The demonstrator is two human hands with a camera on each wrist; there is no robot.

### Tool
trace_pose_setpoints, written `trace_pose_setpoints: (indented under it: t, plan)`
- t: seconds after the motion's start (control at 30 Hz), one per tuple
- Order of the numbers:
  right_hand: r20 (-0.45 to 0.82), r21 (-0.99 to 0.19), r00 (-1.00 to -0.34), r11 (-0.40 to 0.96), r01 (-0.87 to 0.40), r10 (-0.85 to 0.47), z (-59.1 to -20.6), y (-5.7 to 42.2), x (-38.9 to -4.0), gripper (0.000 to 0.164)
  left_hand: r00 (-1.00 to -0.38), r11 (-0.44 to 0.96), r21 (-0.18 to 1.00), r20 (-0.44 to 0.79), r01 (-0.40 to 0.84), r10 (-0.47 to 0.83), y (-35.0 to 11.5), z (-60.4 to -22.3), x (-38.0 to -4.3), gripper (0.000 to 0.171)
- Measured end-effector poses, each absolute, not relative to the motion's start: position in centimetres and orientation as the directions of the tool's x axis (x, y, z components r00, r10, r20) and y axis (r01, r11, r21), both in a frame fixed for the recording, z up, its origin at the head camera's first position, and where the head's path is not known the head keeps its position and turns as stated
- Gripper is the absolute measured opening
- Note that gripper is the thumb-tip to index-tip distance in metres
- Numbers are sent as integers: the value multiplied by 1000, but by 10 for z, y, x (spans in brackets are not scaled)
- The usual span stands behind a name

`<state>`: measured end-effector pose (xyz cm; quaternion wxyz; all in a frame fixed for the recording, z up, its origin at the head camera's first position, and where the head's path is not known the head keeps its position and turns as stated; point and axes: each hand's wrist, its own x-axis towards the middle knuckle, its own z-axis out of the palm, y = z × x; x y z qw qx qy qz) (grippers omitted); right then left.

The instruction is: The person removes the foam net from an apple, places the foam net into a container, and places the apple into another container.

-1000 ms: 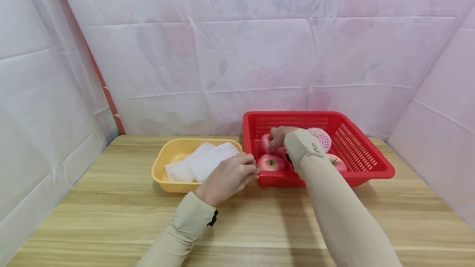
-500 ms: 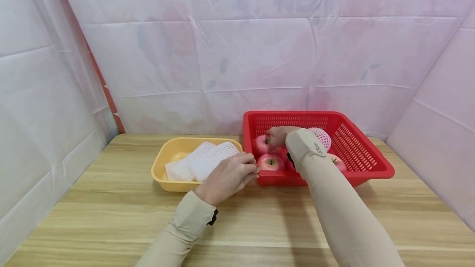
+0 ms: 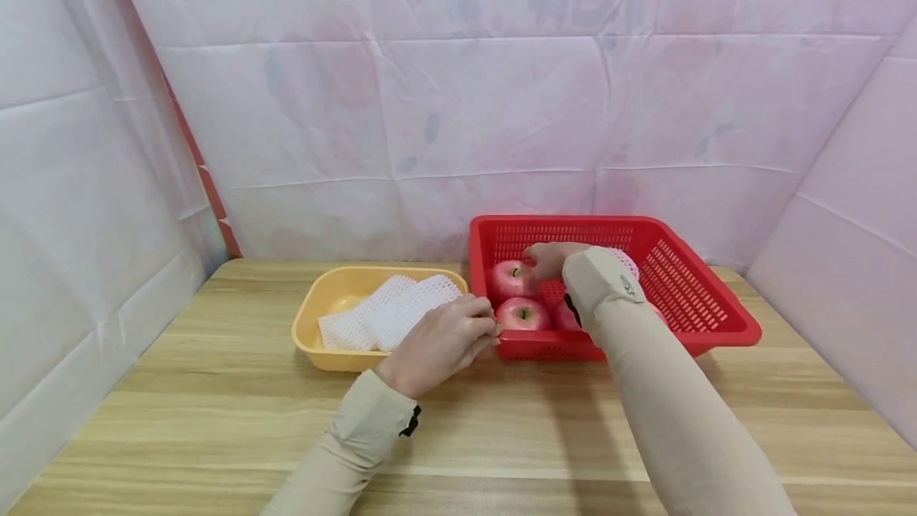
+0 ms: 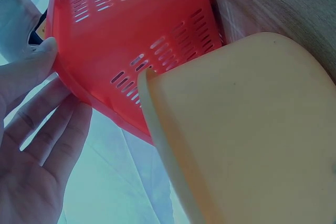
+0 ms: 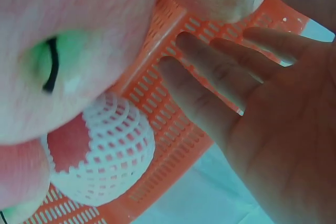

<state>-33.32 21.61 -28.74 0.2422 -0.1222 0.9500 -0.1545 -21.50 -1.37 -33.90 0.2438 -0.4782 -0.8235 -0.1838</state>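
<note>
My left hand [image 3: 444, 341] holds the near left corner of the red basket [image 3: 698, 337], thumb and fingertips at its rim in the left wrist view. Inside the basket, my right hand [image 3: 550, 259] is just right of a pink apple [image 3: 512, 279]. Its fingers are extended and hold nothing in the right wrist view. A second apple [image 3: 523, 314] sits in front of that one, and a third [image 3: 564, 315] is partly hidden by the right sleeve. The right wrist view shows an apple in a white foam net [image 5: 115, 150] beside the bare ones.
Left of the basket stands a yellow tray [image 3: 315, 293] with several white foam nets [image 3: 411, 313] in it. Both containers rest on a wooden table [image 3: 179, 420]. Pale cloth [image 3: 487, 118] hangs behind and at both sides.
My right hand has let go of the back left apple and moved slightly right, leaving it in the basket. The left hand has stayed put.
</note>
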Motion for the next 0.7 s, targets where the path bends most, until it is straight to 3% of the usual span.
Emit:
trace_pose_setpoints:
  t: [0.07,0.1,0.47,0.7]
  plan:
    - [-438,-336,-856,933,-127,-274,-285,218,-332,77,-425,476,69,576,877,699,-14,-339,-215,9]
    - [-414,-288,-853,935,-209,-318,-284,217,-335,73,-426,477,69,574,876,699,-14,-339,-215,9]
    - [-341,-241,-849,910,-337,-404,-276,231,-337,48,-455,496,86,554,864,697,-14,-338,-216,10]
    - [-318,-218,-853,908,-359,-414,-276,241,-339,47,-465,501,96,549,860,695,-15,-339,-214,12]
